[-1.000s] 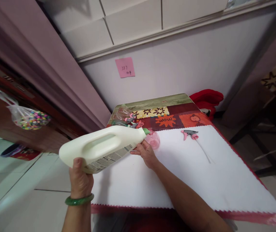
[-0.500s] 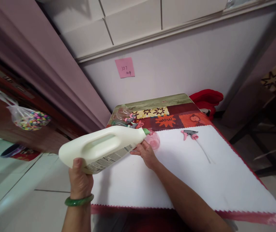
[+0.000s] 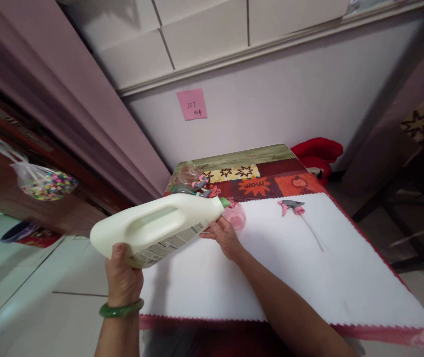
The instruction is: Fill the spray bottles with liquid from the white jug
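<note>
A large pale detergent bottle (image 3: 155, 223) is tilted, its green spout pointing right and slightly down. My left hand (image 3: 124, 272) is closed round its base end. Near the neck, my right hand (image 3: 224, 238) supports the underside with its fingers against the bottle. The green spout (image 3: 224, 202) is at the mouth of a small pink transparent bottle (image 3: 236, 216), which stands on the white mat. Whether liquid is flowing I cannot make out. A pink and grey spray head (image 3: 292, 206) with a thin tube lies on the mat to the right.
At the table's far left lie other clear spray bottles (image 3: 189, 174) with pink and grey heads. The white mat (image 3: 289, 277) covers the near part of the patterned table (image 3: 271, 158). A bag of colourful beads (image 3: 48, 184) hangs at left. Red cloth (image 3: 316, 151) lies behind the table.
</note>
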`<action>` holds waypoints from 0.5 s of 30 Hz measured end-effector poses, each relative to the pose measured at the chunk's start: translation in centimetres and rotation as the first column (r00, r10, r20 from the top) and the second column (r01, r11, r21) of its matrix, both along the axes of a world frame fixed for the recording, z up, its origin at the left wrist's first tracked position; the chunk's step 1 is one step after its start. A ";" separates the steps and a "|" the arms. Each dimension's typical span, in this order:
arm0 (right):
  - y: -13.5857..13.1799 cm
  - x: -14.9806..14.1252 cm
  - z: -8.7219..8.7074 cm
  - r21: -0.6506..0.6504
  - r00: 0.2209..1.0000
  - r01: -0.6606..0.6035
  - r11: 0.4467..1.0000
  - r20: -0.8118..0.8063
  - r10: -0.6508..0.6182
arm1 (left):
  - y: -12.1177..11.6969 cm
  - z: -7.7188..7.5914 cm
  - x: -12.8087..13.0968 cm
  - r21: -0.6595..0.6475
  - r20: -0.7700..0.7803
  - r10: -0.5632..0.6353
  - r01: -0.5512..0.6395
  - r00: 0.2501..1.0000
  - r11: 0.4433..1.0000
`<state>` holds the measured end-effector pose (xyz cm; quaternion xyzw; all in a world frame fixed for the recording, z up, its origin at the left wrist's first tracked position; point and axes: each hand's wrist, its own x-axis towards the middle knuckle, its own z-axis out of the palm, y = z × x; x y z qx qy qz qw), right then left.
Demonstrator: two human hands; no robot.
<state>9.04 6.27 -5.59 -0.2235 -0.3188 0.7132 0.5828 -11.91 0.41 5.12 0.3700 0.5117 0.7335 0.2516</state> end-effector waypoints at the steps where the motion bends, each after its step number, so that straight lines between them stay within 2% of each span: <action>1: 0.0 0.0 0.0 -0.002 1.000 0.001 1.000 0.001 -0.001 | 0.0 0.0 0.1 -0.001 0.001 0.000 0.000 1.000 1.000; 15: 0.0 0.0 0.0 0.005 1.000 -0.006 1.000 -0.005 0.006 | 0.0 0.1 0.0 -0.010 -0.007 -0.006 0.006 1.000 1.000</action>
